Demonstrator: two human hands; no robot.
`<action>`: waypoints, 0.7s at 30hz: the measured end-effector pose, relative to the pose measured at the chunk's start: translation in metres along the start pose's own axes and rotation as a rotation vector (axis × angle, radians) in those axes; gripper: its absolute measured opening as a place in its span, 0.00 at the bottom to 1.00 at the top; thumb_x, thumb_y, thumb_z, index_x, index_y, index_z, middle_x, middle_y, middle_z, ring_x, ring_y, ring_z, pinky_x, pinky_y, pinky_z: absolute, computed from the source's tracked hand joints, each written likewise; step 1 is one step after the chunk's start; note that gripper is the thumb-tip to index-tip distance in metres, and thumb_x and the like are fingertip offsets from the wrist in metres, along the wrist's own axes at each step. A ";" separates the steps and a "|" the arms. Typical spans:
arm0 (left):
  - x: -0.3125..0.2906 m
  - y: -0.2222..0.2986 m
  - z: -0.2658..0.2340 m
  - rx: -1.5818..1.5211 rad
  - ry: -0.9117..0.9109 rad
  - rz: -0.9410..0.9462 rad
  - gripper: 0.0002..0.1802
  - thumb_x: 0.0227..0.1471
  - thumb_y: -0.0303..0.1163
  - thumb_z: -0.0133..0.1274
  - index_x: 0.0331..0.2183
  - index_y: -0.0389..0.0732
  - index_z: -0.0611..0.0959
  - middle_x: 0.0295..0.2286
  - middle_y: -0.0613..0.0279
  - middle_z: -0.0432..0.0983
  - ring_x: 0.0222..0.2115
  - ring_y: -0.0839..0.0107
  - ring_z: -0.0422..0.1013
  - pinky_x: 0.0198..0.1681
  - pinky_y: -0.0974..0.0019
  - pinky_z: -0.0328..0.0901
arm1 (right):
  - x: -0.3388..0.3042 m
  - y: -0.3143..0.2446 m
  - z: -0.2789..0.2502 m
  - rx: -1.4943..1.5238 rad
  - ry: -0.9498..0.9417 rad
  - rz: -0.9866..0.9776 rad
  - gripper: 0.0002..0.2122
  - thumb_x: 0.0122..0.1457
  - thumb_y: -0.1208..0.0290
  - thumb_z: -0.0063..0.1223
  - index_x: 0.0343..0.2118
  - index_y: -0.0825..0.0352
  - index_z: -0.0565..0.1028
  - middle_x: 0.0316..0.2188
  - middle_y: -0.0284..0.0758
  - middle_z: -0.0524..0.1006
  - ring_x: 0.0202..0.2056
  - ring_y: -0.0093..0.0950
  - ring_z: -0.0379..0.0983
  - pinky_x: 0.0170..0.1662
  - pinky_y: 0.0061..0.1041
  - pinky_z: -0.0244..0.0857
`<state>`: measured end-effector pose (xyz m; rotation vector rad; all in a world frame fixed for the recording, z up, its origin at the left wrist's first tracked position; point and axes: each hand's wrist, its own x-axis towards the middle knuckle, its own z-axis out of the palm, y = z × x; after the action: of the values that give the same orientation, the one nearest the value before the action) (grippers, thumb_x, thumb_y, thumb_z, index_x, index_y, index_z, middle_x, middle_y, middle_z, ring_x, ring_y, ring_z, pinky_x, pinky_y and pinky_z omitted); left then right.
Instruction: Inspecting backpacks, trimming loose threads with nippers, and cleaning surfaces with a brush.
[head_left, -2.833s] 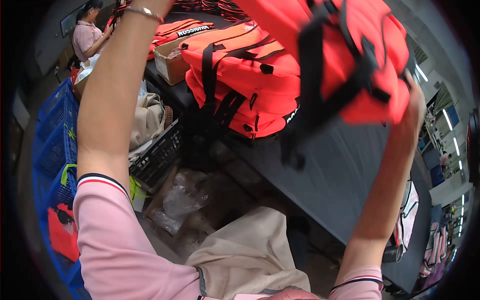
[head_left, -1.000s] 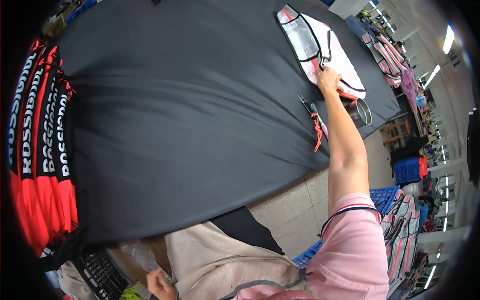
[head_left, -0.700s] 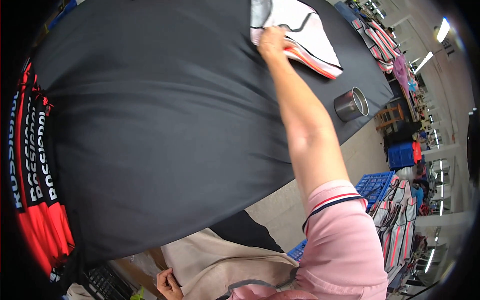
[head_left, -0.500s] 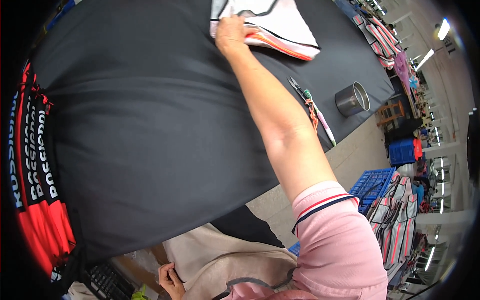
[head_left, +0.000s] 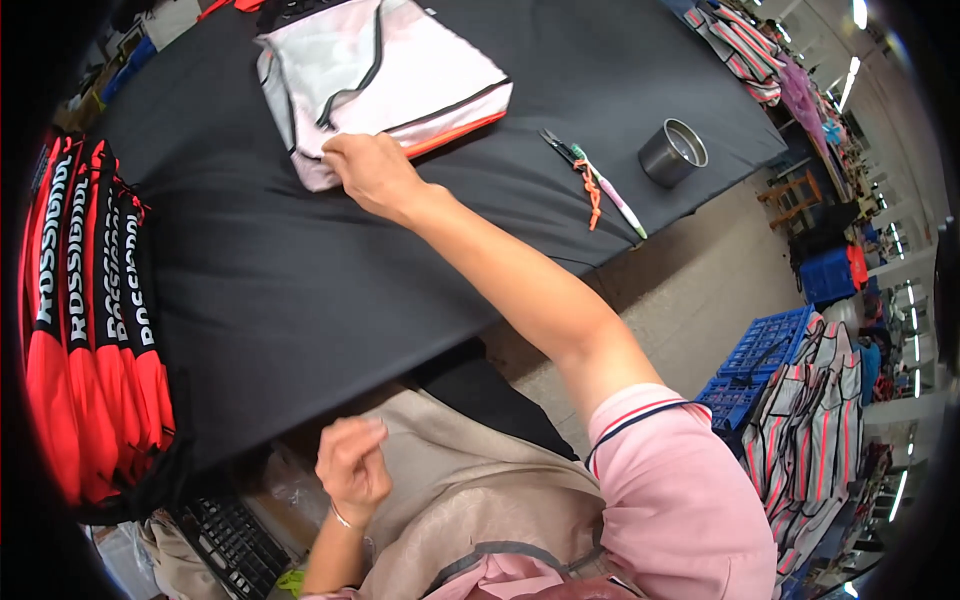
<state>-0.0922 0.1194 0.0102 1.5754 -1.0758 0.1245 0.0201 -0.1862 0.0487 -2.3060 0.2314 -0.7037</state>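
Note:
A white fabric bag point(head_left: 420, 60) with dark piping and an orange stripe along one edge lies on the black-covered table point(head_left: 330, 290). My right hand point(head_left: 375, 178) pinches its near left corner, my arm stretched across the table. Low in front of the table, my left hand point(head_left: 353, 468) is raised beside the beige apron point(head_left: 470, 490), fingers curled in, nothing visible in them. To the right of the bag lie thread snips point(head_left: 558, 146) and a toothbrush point(head_left: 617, 203), with an orange cord by them. A grey metal cup point(head_left: 662, 158) stands near the right edge.
Several red-and-black bags point(head_left: 95, 370) stand in a row at the table's left edge. A blue plastic crate point(head_left: 755, 350) and a stack of grey-white bags with pink stripes point(head_left: 805, 430) are off to the right. A black crate point(head_left: 235, 545) sits below at the left.
My right hand has drawn the white bag leftward and nearer across the table. My left hand has risen from beside the apron. The view has shifted too.

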 end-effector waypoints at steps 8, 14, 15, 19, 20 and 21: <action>0.138 -0.013 0.025 0.187 -0.027 0.360 0.18 0.42 0.09 0.55 0.37 0.37 0.83 0.33 0.54 0.78 0.32 0.58 0.75 0.35 0.63 0.71 | -0.154 0.073 -0.190 -0.622 0.432 0.395 0.11 0.59 0.68 0.54 0.43 0.66 0.78 0.39 0.44 0.79 0.43 0.44 0.75 0.46 0.38 0.68; 0.221 -0.075 0.059 0.457 -0.053 0.316 0.16 0.47 0.22 0.57 0.41 0.39 0.81 0.40 0.56 0.77 0.44 0.57 0.71 0.46 0.60 0.67 | -0.206 0.155 -0.229 -0.704 0.243 0.575 0.16 0.60 0.68 0.52 0.50 0.67 0.74 0.49 0.47 0.72 0.50 0.46 0.68 0.53 0.40 0.63; 0.232 -0.086 0.064 0.510 -0.039 0.314 0.15 0.48 0.26 0.58 0.42 0.39 0.81 0.42 0.56 0.76 0.45 0.57 0.71 0.48 0.59 0.66 | -0.205 0.167 -0.236 -0.665 0.275 0.569 0.15 0.60 0.70 0.51 0.50 0.67 0.74 0.47 0.47 0.73 0.49 0.46 0.69 0.52 0.40 0.64; 0.250 -0.130 0.087 0.808 -0.016 0.314 0.18 0.53 0.41 0.57 0.43 0.42 0.82 0.41 0.56 0.78 0.45 0.57 0.72 0.47 0.57 0.67 | -0.196 0.194 -0.236 -0.699 0.404 0.498 0.13 0.59 0.75 0.51 0.47 0.67 0.74 0.41 0.44 0.75 0.45 0.44 0.71 0.50 0.40 0.65; 0.250 -0.125 0.089 0.810 -0.024 0.313 0.18 0.53 0.41 0.57 0.43 0.42 0.82 0.41 0.56 0.78 0.45 0.57 0.72 0.47 0.57 0.67 | -0.191 0.187 -0.230 -0.779 0.430 0.465 0.12 0.60 0.74 0.51 0.46 0.66 0.75 0.41 0.43 0.75 0.45 0.43 0.71 0.50 0.41 0.64; 0.247 -0.121 0.091 0.841 -0.207 0.118 0.19 0.54 0.46 0.55 0.42 0.43 0.83 0.38 0.56 0.79 0.43 0.58 0.73 0.45 0.57 0.68 | -0.186 0.179 -0.223 -0.859 0.487 0.414 0.12 0.60 0.71 0.51 0.46 0.64 0.75 0.41 0.39 0.75 0.45 0.41 0.71 0.50 0.41 0.64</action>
<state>0.0896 -0.1043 0.0412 2.3036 -1.3731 0.5618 -0.2516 -0.3821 -0.0165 -2.6561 1.4262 -1.0711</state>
